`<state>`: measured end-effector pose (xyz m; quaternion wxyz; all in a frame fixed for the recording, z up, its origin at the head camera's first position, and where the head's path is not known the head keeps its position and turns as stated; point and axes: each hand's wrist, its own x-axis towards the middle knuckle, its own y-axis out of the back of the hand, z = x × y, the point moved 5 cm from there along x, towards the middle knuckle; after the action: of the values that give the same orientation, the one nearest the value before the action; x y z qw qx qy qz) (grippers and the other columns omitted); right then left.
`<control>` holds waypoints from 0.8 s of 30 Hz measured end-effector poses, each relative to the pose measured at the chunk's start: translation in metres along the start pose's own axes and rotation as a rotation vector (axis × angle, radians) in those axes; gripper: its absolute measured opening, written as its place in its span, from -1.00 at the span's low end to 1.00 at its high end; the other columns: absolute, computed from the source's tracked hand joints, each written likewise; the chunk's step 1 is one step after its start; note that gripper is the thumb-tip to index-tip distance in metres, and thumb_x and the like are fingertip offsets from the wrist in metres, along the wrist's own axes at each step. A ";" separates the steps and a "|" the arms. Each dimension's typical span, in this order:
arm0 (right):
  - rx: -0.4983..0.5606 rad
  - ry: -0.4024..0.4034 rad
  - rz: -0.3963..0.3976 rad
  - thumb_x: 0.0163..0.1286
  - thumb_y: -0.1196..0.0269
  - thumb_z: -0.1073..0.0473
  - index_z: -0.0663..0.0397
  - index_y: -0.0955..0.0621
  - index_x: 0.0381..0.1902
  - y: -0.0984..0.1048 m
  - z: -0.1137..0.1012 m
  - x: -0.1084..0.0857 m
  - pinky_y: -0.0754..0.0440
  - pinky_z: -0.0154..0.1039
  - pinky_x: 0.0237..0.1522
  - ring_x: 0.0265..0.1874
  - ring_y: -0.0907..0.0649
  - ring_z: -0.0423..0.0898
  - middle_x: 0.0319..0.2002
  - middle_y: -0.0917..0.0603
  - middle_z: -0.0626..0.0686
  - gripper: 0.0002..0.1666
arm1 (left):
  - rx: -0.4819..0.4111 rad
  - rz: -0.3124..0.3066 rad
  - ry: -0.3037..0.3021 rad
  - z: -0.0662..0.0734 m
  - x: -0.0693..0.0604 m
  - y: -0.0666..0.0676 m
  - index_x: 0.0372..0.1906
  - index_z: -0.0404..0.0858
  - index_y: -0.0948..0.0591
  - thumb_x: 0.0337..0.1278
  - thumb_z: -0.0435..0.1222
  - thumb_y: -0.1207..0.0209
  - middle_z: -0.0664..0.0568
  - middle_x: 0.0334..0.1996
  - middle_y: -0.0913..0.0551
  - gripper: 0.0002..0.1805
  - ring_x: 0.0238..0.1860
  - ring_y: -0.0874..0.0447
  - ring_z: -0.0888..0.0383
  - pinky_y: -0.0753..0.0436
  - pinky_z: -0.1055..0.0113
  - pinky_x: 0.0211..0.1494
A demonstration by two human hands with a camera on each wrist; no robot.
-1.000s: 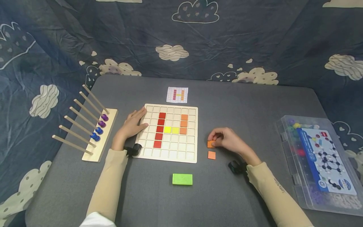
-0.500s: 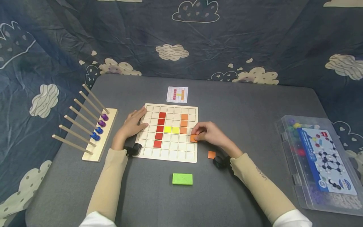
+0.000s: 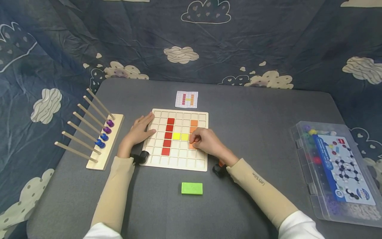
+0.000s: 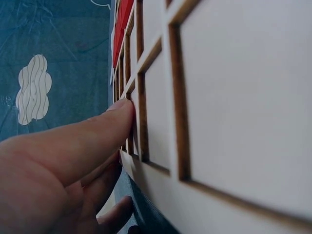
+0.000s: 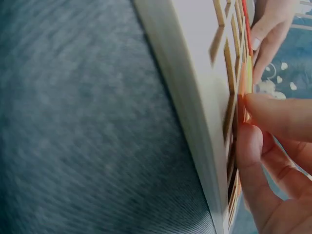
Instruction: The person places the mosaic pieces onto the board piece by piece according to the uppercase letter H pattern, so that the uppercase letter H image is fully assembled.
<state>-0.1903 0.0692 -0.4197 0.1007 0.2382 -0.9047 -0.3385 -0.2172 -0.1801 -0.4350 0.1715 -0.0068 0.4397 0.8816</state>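
Observation:
A wooden grid board (image 3: 176,162) lies on the table with a red column (image 3: 167,143), two yellow tiles (image 3: 180,136) and an orange column (image 3: 194,123) in its cells. My right hand (image 3: 206,141) pinches an orange square tile (image 3: 191,146) at the cell under the orange column, fingers covering part of it. In the right wrist view, thumb and fingertip touch this tile (image 5: 241,100) at the board's surface. My left hand (image 3: 138,132) rests on the board's left edge, fingers extended; its thumb (image 4: 117,114) lies on the rim in the left wrist view.
Another orange tile (image 3: 221,163) is mostly hidden under my right wrist. A pattern card (image 3: 186,100) sits behind the board, a green block (image 3: 192,188) in front. At left stands a peg rack (image 3: 95,162) with beads; at right, a clear plastic case (image 3: 304,166).
My right hand has picked up an orange tile from the table and carried it left onto the board, below the orange column. My left hand has stayed in place.

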 end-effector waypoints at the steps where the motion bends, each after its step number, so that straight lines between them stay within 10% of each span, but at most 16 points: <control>1: -0.010 0.012 0.002 -0.05 -0.24 0.59 0.17 -0.63 -0.52 -0.001 0.000 0.000 -0.51 -0.33 -0.39 -0.48 -0.54 -0.18 -0.50 -0.60 -0.01 -0.75 | 0.000 0.000 0.000 0.000 0.000 0.000 0.47 -0.39 -0.07 0.31 -0.28 -0.08 -0.21 0.49 0.06 -0.27 0.44 0.25 -0.32 0.17 -0.34 0.32; 8: 0.001 0.037 0.000 -0.04 -0.21 0.59 0.18 -0.64 -0.50 -0.001 0.001 0.001 -0.51 -0.34 -0.40 -0.49 -0.55 -0.17 -0.49 -0.61 0.01 -0.74 | 0.003 0.002 -0.003 0.001 0.000 0.001 0.47 -0.39 -0.07 0.32 -0.27 -0.08 -0.20 0.49 0.05 -0.27 0.44 0.24 -0.31 0.17 -0.35 0.32; 24: 0.396 -0.069 -0.137 0.18 -0.26 0.51 0.38 -0.62 -0.23 0.024 0.031 -0.034 -0.56 -0.33 -0.33 -0.37 -0.61 -0.02 -0.31 -0.66 0.19 -0.83 | -0.007 0.007 -0.013 -0.003 0.001 -0.001 0.46 -0.39 -0.08 0.32 -0.28 -0.09 -0.20 0.49 0.04 -0.28 0.44 0.24 -0.30 0.16 -0.37 0.30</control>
<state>-0.1799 0.1195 -0.4283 -0.0023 0.3025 -0.9382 -0.1682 -0.2180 -0.1811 -0.4377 0.1710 -0.0001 0.4357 0.8837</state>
